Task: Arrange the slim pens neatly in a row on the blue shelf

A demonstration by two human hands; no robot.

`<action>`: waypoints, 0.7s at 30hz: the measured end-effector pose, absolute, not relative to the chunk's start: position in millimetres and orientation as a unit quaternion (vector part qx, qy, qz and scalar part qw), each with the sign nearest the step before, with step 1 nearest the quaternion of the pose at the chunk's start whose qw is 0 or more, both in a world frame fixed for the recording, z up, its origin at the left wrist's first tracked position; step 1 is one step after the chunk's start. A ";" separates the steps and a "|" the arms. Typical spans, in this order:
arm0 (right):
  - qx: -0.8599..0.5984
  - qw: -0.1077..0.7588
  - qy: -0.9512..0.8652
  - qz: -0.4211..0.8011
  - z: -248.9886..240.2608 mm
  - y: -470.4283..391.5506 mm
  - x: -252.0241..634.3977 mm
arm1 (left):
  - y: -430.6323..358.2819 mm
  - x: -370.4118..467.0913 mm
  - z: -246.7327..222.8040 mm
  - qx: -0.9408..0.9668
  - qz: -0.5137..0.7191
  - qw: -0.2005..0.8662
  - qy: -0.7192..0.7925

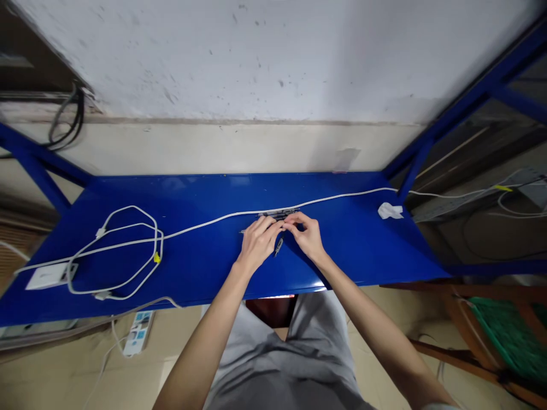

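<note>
My left hand (258,242) and my right hand (308,236) meet at the middle of a blue metal shelf (205,267). Their fingertips pinch a small dark metal tool (278,245) whose tip points down toward me. Just beyond the fingers lies a flat grey metal part (277,214), next to a long white cable (213,223) that crosses the shelf from left to right. What exactly each finger grips is hidden by the hands.
A coiled white cable (123,250) with a yellow tag lies on the left, beside a white adapter box (48,275). A crumpled white scrap (390,210) sits at the right end. A power strip (139,331) lies on the floor. Blue frame posts flank both sides.
</note>
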State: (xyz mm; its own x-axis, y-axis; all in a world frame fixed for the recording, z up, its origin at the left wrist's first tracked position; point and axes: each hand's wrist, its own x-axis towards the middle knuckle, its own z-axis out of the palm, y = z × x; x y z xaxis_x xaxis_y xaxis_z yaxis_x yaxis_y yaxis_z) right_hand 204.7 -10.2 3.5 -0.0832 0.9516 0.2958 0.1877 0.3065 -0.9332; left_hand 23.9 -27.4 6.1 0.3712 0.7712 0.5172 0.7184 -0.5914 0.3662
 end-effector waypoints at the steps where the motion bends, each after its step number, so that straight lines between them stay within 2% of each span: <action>1: -0.452 0.506 -0.631 0.376 3.7 -11.2 204.4 | -28.2 24.3 6.0 0.831 0.332 0.047 0.443; 4: -0.438 0.501 -0.642 0.380 4.3 -12.5 204.4 | -31.2 24.7 4.6 0.834 0.326 0.050 0.442; 12: -0.397 0.459 -0.621 0.496 3.0 -11.7 208.4 | -39.6 24.1 5.3 0.833 0.292 0.021 0.469; 17: -0.457 0.493 -0.635 0.380 6.3 -29.4 209.6 | -40.6 26.6 8.5 0.797 0.318 0.019 0.513; 19: -0.468 0.455 -0.681 0.333 7.5 -38.6 207.9 | -40.2 26.2 8.0 0.781 0.336 0.025 0.525; 21: -0.456 0.375 -0.756 0.283 8.8 -46.2 205.2 | -40.0 25.3 6.7 0.777 0.344 0.031 0.526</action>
State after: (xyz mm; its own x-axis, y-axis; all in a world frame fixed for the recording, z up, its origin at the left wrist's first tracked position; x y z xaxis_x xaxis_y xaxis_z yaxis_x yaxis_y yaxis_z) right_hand 205.2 -46.2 8.8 -0.3034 0.9013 0.3093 0.4762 0.4246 -0.7700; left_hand 25.3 -40.0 6.7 0.2099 0.8390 0.5020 0.7971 -0.4441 0.4091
